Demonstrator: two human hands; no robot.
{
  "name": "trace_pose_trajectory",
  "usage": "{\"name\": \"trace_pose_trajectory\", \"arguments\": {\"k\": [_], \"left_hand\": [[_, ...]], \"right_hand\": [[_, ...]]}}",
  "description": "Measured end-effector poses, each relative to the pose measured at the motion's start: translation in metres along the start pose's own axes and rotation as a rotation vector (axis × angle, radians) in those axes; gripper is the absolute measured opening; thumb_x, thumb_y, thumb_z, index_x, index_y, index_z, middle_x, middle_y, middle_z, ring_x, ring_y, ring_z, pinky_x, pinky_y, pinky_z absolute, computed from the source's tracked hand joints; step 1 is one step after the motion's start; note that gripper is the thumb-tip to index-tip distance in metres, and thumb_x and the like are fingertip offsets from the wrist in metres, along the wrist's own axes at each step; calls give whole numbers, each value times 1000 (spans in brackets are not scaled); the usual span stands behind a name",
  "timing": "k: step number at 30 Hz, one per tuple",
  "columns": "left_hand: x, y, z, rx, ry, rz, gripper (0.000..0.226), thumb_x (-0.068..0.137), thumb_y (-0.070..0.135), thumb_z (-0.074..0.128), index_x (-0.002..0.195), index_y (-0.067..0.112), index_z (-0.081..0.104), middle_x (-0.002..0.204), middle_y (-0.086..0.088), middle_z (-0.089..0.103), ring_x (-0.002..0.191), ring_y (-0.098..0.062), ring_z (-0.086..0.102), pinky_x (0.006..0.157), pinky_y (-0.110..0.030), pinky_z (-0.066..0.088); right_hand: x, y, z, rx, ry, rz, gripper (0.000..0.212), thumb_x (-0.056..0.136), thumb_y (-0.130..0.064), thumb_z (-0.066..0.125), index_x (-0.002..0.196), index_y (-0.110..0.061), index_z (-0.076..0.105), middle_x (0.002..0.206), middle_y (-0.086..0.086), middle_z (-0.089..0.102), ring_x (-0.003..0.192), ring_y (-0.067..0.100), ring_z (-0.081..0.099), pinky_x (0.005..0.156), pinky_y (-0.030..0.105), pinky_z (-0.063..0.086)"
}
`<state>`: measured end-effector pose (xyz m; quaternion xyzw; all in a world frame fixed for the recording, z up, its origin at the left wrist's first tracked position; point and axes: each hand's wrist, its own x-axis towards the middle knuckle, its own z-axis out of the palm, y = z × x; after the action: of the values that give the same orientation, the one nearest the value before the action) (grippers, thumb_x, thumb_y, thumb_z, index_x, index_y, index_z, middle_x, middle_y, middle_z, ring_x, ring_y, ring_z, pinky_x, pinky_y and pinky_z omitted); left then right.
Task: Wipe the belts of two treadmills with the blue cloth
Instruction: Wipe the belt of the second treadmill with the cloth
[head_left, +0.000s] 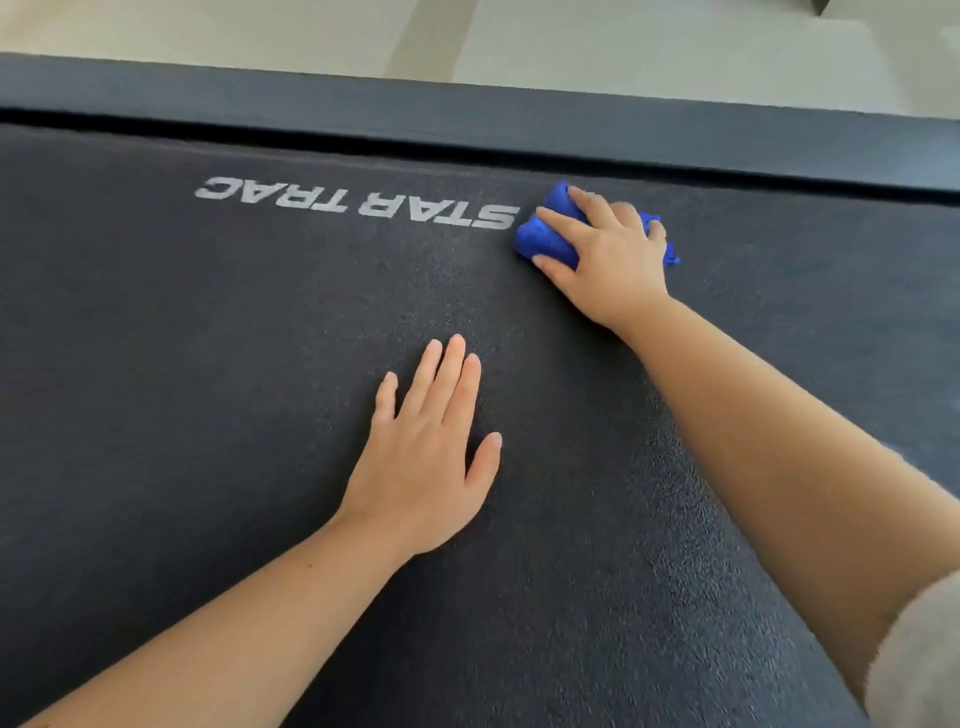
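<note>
The right hand (605, 254) is clamped down on the blue cloth (550, 236). Its fingers are spread and bent over the wad, and the fabric bulges up in rolls between them. The thumb hooks round the near side of the bundle, and a small corner of cloth pokes out past the far edge of the hand. Cloth and hand sit on the belt (208, 374), towards its far side, just beside the last letter of the white lettering (358, 202), which reads STAR TRAC upside down from where the person leans. The cloth's left edge almost touches that lettering.

The left hand (431, 457) lies closer to the person, well apart from the cloth. It is flat, palm down on the belt, with the fingers straight and close together and the thumb angled out to the side. It holds nothing. Both forearms are bare and reach in from the near edge. A bit of pale, fuzzy sleeve (914, 660) shows at the right elbow.

The belt is dark and finely textured, and it fills most of what can be seen. Along its far edge runs a narrow black gap, then the treadmill's dark side rail (467, 117), smooth and slightly glossy. Beyond the rail is a pale floor (649, 47), with a lighter band crossing it.
</note>
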<state>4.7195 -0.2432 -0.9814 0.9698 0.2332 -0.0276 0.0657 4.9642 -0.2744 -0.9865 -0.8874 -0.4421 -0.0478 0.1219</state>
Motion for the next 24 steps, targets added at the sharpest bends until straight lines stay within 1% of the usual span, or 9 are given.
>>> {"name": "trace_pose_trajectory", "arguments": {"k": [3,5,8,11,13,15,19,22,24], "left_hand": [[-1,-2,1,13,-20,-3,76,84,51,-3,149,13,3,157,-1,-7,143,-16,-10,114,-45,6],[0,-3,2,24,-9,0,77,83,51,-4,149,13,3,157,-1,-7,143,-15,-11,114,-44,6],[0,-2,0,15,-24,0,78,82,50,-3,149,12,6,157,-1,-4,144,-16,-8,114,-45,7],[-1,-2,0,20,-29,-4,72,87,49,0,149,11,1,157,-2,-9,143,-16,-11,114,-44,4],[-1,-1,1,26,-47,-5,65,95,44,12,148,11,-4,156,-2,-14,142,-16,-14,115,-44,2],[-2,0,0,31,-46,0,64,97,42,18,148,11,-5,156,-3,-14,142,-17,-14,115,-45,2],[-3,-3,1,22,-32,36,63,98,41,19,148,10,-3,157,-5,-10,143,-19,-11,115,-45,2],[-8,-4,1,14,-26,58,61,99,39,20,149,9,0,157,-6,-7,143,-20,-8,114,-45,3],[-9,-3,1,9,-16,47,60,99,37,21,149,9,2,157,-7,-5,144,-20,-6,113,-45,4]], "right_hand": [[36,-5,1,-12,-77,40,50,93,-51,42,141,-38,35,153,-2,23,133,29,26,105,52,21],[32,-11,0,-13,-75,49,51,94,-51,42,142,-38,33,153,-2,23,133,28,25,105,51,20],[-17,-21,-5,-2,-55,-26,50,92,-49,46,140,-36,38,151,0,28,131,28,29,104,52,21],[-73,-28,-10,17,9,-92,48,88,-44,56,133,-29,52,143,7,43,122,34,43,96,58,29],[-97,-31,-12,6,58,-68,47,83,-44,56,126,-26,59,135,10,52,113,36,51,90,62,34],[-117,-39,-15,3,53,-32,48,80,-46,52,123,-25,62,131,11,55,108,36,55,86,63,37],[-165,-52,-24,-19,46,43,52,81,-50,41,121,-24,63,128,10,57,104,34,57,83,63,40],[-204,-69,-31,-21,31,87,51,81,-48,43,121,-25,63,129,9,57,107,33,57,84,63,40],[-226,-77,-34,-23,33,81,50,81,-48,44,122,-26,62,131,8,56,110,32,57,87,64,39]]}}
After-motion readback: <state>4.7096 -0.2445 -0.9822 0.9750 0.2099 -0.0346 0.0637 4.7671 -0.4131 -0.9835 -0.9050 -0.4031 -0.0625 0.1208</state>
